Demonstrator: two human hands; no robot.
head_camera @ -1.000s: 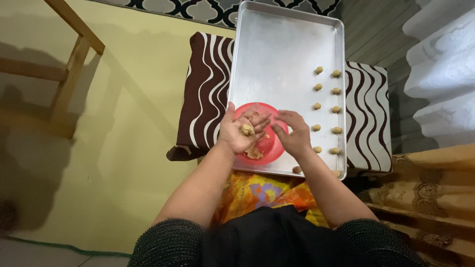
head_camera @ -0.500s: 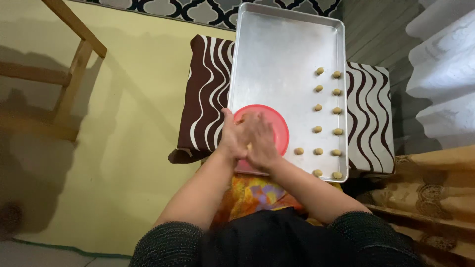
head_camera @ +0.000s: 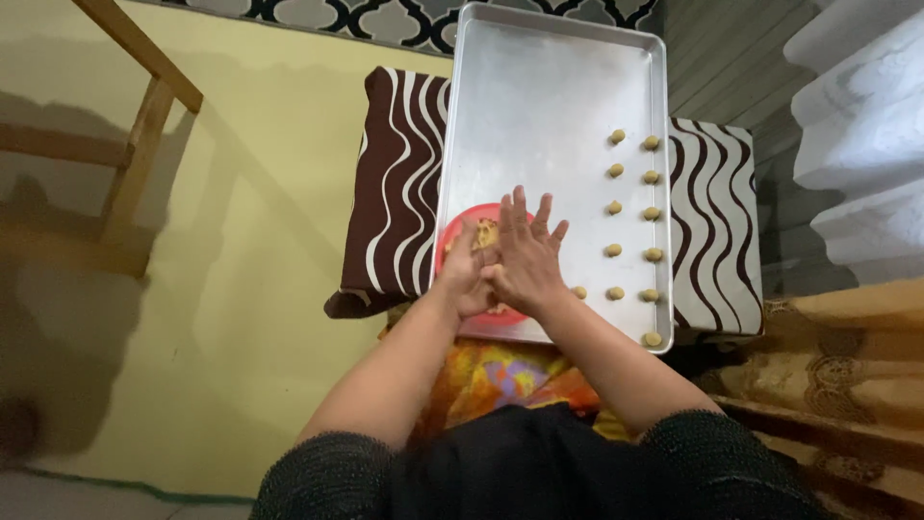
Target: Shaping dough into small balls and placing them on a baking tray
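Your hands are pressed palm to palm over the red bowl [head_camera: 460, 241]. Right hand [head_camera: 525, 255] on top, fingers spread and pointing up the tray [head_camera: 539, 116]. Left hand [head_camera: 464, 274] underneath, mostly covered, only its thumb side showing.

Whatever sits between the palms is hidden, so you can't tell from this view if a dough piece is in there. Palms flat together, not fisted.

The bowl sits at the near-left corner of the tray, directly under your hands. A bit of tan dough [head_camera: 484, 231] shows in it just left of your right fingers.

Key relation: the dough balls [head_camera: 633, 207] lie to the right of your hands, in two columns running along the tray's long axis, away from you. The nearest ones are by the near-right corner, one ball [head_camera: 578, 292] just beside your right wrist. Right hand is the nearer one to those rows; left is nearer the bowl.

The rest of the tray's left and far area is bare metal. The tray rests on a brown-and-white striped cushion [head_camera: 395, 183], long axis pointing away from you. Yellow floor and a wooden frame [head_camera: 135, 144] off to the left, well apart.
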